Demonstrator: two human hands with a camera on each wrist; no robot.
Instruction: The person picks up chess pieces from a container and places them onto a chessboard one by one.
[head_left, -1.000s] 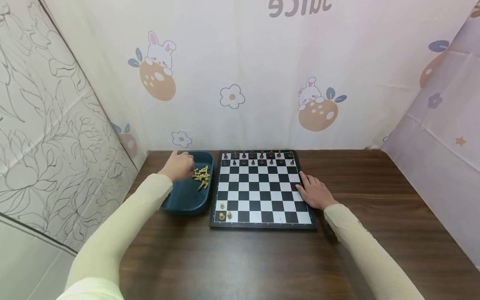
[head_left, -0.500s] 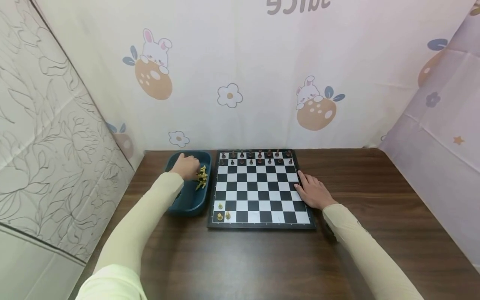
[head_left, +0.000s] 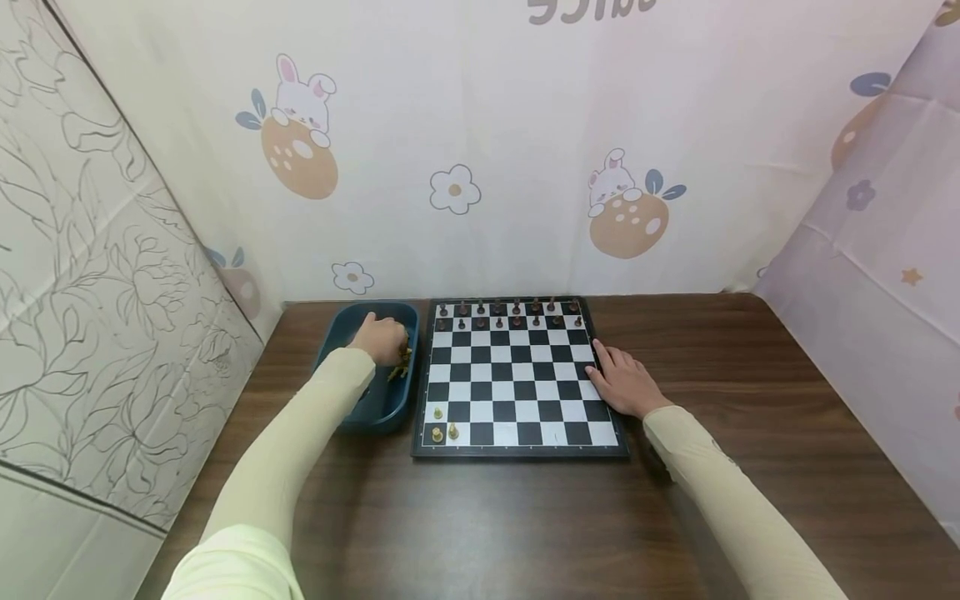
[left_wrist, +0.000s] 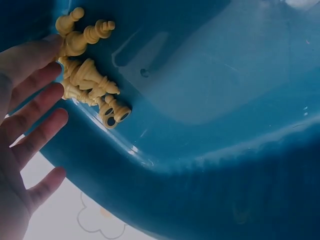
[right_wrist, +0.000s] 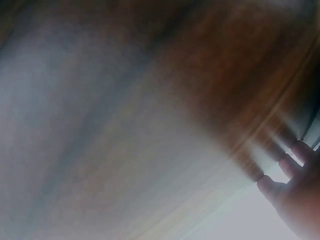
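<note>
My left hand [head_left: 381, 340] reaches into a blue tray [head_left: 384, 412] left of the chessboard [head_left: 514, 388]. In the left wrist view, its thumb and loosely extended fingers are right at a pile of gold chess pieces [left_wrist: 92, 80], lying tumbled against the tray wall. Part of that pile is hidden under the hand in the head view. Three gold pieces stand at the board's near left corner, among them a corner piece [head_left: 437, 434]. My right hand [head_left: 626, 383] rests with spread fingers on the board's right edge; the right wrist view shows its fingertips against the brown tabletop.
Two rows of dark red chess pieces [head_left: 517, 308] stand along the board's far side. The brown wooden table [head_left: 517, 525] meets a printed curtain [head_left: 525, 108] behind the board, with patterned walls at left and right.
My left hand has moved rightward and slightly down within the tray, onto the gold pile, covering more of it. My right hand stays at the board's edge. The head view has shifted slightly.
</note>
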